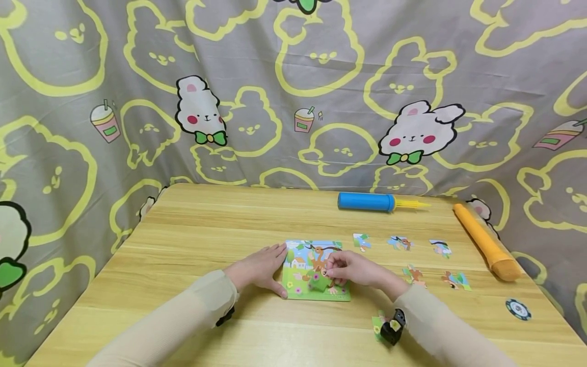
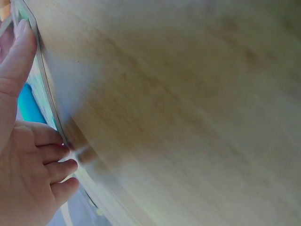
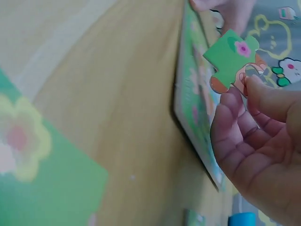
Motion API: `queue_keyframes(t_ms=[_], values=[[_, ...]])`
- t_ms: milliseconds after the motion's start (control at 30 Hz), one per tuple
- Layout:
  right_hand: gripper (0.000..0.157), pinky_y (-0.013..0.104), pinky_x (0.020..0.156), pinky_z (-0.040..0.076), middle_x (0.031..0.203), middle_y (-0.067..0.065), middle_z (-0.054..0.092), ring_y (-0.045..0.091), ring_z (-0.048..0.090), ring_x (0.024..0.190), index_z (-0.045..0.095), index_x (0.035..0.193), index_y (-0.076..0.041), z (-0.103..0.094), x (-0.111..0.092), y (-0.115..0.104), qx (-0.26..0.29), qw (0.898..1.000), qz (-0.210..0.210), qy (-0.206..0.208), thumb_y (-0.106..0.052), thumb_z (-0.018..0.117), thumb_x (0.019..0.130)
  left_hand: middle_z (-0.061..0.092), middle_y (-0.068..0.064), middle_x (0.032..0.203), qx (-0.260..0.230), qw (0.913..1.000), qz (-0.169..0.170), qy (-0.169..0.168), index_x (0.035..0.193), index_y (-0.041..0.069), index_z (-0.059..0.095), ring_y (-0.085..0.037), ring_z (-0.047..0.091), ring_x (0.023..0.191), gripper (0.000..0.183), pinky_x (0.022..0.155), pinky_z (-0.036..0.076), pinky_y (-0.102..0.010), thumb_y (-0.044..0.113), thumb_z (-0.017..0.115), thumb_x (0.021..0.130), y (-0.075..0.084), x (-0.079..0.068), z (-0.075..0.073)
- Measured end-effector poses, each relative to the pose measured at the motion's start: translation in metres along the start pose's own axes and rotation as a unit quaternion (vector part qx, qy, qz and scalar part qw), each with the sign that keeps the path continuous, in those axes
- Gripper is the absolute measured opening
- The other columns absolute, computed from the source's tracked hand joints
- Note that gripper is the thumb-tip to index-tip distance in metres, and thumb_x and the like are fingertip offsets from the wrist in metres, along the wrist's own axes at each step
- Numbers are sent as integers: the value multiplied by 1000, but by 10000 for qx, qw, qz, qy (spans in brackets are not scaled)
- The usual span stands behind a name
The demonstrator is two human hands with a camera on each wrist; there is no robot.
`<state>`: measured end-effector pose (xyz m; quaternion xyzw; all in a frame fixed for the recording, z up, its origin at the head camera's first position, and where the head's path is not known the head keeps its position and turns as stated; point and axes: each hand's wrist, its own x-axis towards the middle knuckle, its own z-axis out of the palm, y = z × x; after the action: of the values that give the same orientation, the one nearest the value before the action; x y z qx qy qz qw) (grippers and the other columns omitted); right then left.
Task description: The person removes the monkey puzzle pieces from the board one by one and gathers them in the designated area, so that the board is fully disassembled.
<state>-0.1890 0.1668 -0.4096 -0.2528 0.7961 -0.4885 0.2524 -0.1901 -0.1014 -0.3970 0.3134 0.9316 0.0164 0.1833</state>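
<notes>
A picture puzzle board (image 1: 292,294) with a house, meadow and flowers lies on the table in front of me. My left hand (image 1: 260,268) rests along its left edge, the thumb at the near corner and the fingers spread toward the far one. Over the board, my right hand (image 1: 355,268) pinches a green puzzle piece (image 3: 229,56) between thumb and fingertips. That piece carries a pink flower and a bit of brown, and is tilted up in the right wrist view. In the head view it overlaps the board's lower middle.
Several loose puzzle pieces (image 1: 401,243) lie right of the board. Another green piece (image 1: 377,326) sits under my right wrist. Farther back is a blue hand pump (image 1: 366,202) with a yellow nozzle. An orange tapered object (image 1: 487,244) and a round chip (image 1: 518,309) are at the right.
</notes>
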Motion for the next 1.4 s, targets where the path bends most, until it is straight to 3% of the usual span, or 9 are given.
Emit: queue_keyframes(t_ms=[200, 467, 567, 767, 1033, 1133, 1400], values=[[12, 32, 58, 49, 76, 11, 57, 21, 52, 67, 55, 87, -1, -19, -21, 2, -130, 9991, -15, 395, -12, 58, 91, 15, -17, 150, -39, 10000, -13, -1, 144, -3, 20, -30, 14, 136, 110, 110, 15, -39, 64, 65, 69, 0, 0, 0], [18, 28, 49, 45, 71, 8, 54, 15, 48, 59, 56, 87, -1, -55, -76, 18, -599, 9939, 304, 877, -19, 59, 91, 14, -17, 150, 4, 10000, 2, -16, 145, -3, 19, -30, 14, 136, 111, 110, 15, -39, 65, 63, 69, 0, 0, 1], [17, 28, 45, 43, 67, 7, 53, 11, 46, 54, 56, 87, 0, -69, -100, 27, -559, 9955, 267, 719, -16, 58, 92, 13, -17, 150, -2, 10000, 2, -9, 145, -3, 19, -30, 14, 136, 111, 110, 15, -39, 65, 63, 69, 0, 1, 2], [10, 29, 41, 37, 63, 4, 51, 5, 43, 54, 57, 85, 3, -89, -138, 49, -85, 9999, 92, -7, -5, 55, 91, 14, -17, 150, -5, 10000, -1, 7, 144, -3, 20, -30, 14, 136, 111, 110, 15, -39, 65, 64, 68, -1, 1, 2], [10, 24, 37, 30, 62, 23, 40, 1, 40, 52, 58, 83, 5, -93, -163, 68, 460, 9931, -70, -1078, 1, 52, 90, 14, -17, 150, 36, 10000, 3, 22, 144, -3, 20, -30, 14, 136, 111, 110, 15, -39, 66, 63, 68, -1, 1, 2], [10, 23, 36, 27, 60, 22, 39, 0, 39, 52, 57, 82, 7, -92, -166, 72, 546, 9915, -105, -1179, 3, 52, 90, 14, -17, 150, 32, 10000, -5, 15, 144, -3, 20, -30, 14, 136, 111, 110, 15, -39, 65, 63, 69, -1, 0, 2], [10, 18, 39, 30, 58, 17, 43, -2, 40, 53, 58, 80, 6, -92, -167, 76, 320, 9947, 16, -981, -1, 57, 88, 13, -17, 150, -41, 10000, 8, -13, 144, -3, 19, -30, 14, 136, 109, 110, 14, -38, 64, 64, 70, 1, -2, 0]])
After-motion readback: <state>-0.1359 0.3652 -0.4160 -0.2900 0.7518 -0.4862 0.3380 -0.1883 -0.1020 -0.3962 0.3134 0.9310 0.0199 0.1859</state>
